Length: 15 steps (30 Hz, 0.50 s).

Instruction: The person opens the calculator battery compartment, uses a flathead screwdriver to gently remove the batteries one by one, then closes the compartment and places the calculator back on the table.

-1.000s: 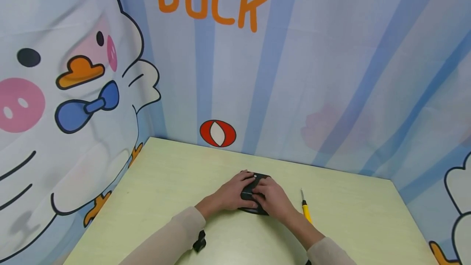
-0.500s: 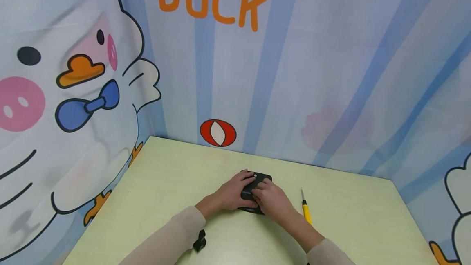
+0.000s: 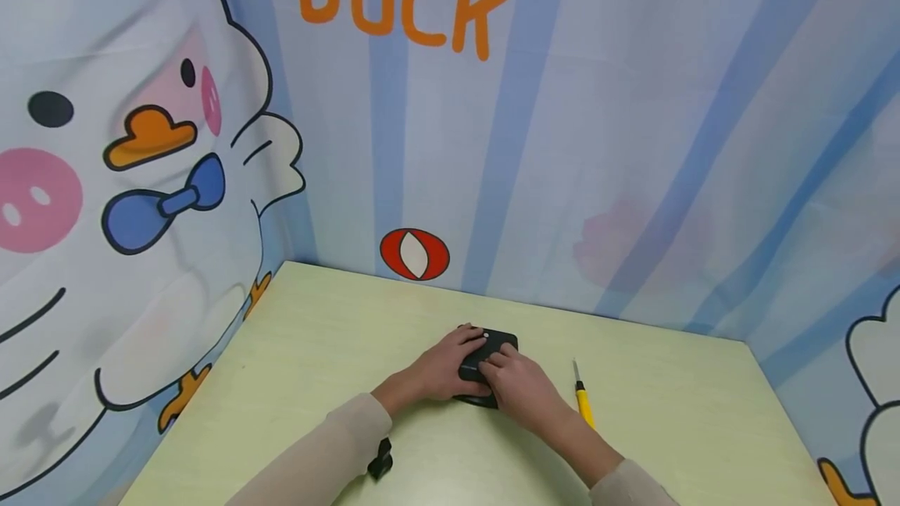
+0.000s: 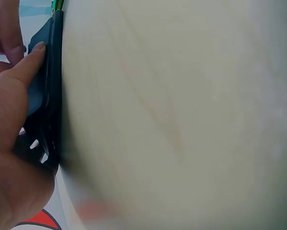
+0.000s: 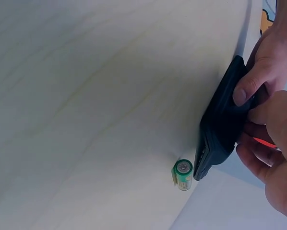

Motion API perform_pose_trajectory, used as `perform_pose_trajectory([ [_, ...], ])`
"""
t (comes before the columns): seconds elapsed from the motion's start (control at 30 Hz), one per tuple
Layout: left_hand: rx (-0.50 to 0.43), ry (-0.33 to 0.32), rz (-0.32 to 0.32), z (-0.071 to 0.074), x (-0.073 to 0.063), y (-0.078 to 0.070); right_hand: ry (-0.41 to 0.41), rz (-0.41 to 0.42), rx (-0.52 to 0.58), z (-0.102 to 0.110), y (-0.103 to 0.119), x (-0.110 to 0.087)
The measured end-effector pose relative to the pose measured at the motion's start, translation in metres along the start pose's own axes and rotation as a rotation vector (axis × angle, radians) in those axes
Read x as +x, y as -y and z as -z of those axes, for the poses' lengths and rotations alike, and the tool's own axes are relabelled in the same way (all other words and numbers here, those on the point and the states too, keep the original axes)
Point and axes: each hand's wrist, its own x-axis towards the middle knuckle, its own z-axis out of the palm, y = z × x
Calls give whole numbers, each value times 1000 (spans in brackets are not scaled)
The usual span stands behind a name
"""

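Note:
A flat black device (image 3: 478,359) with rounded corners lies under both hands in the head view. My left hand (image 3: 444,365) holds it from the left, fingers over its far side and the thumb (image 4: 35,55) pressed on its near part. The right hand (image 3: 523,385) bends over its right side, with curled fingers (image 5: 254,155) at its upper face. I cannot tell whether those fingers pinch anything. Beside the device's end, a green battery (image 5: 183,176) shows in the right wrist view; the hands hide it from the head view.
A screwdriver (image 3: 583,403) with a yellow handle lies to the right of the hands on the pale table (image 3: 675,412). Close to the left sleeve is a small black object (image 3: 380,461). A printed duck curtain (image 3: 619,139) stands behind the table and at its sides.
The right hand's fingers have drawn closer together over the device, with a small shift of that hand. The left hand keeps its hold in the same place.

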Motion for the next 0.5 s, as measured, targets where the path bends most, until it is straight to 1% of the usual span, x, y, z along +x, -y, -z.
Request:
perform_pose_trajectory([
  [0.13,4,11,10,1,-1,0,-16,-4,44,0,0,-2],
  [0.33,48,21,19,0,2,0,-16,-34,130,-1,-3,-8],
  [0.5,97,42,29,1,2,-1,11,-39,197,1,-5,-10],
])
